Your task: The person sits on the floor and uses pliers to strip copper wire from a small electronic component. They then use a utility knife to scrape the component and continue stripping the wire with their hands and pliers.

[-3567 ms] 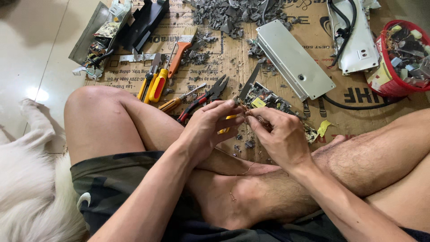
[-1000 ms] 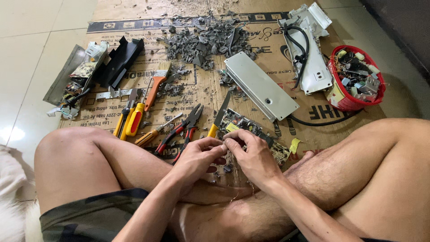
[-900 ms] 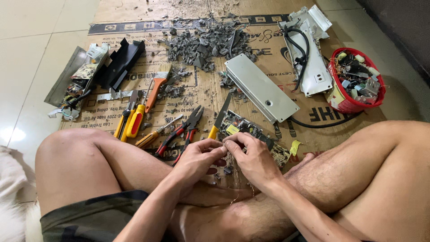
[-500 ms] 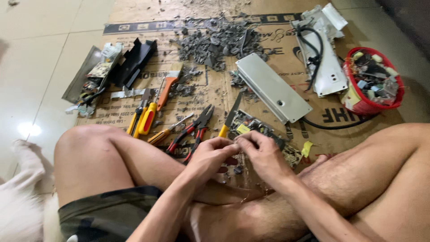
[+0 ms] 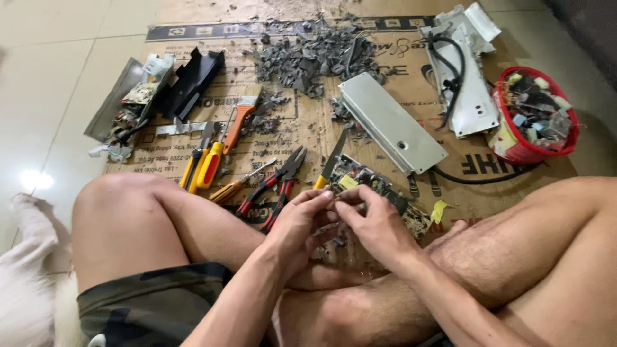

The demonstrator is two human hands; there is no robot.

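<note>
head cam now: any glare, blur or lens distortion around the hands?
Head view: a glare spot on the floor tile at far left; light is soft and even, shadows faint. Left hand and right hand are fairly sharp, though whatever the fingertips pinch is too small to resolve. Wide-angle stretch at the edges; the white fur at lower left looks soft.

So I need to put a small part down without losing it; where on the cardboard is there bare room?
Barest is the strip of cardboard between the orange-handled brush and the grey metal cover, above the red pliers. A second patch lies below the red basket, beside the black cable. The grey debris pile and the tool row are crowded.
</note>
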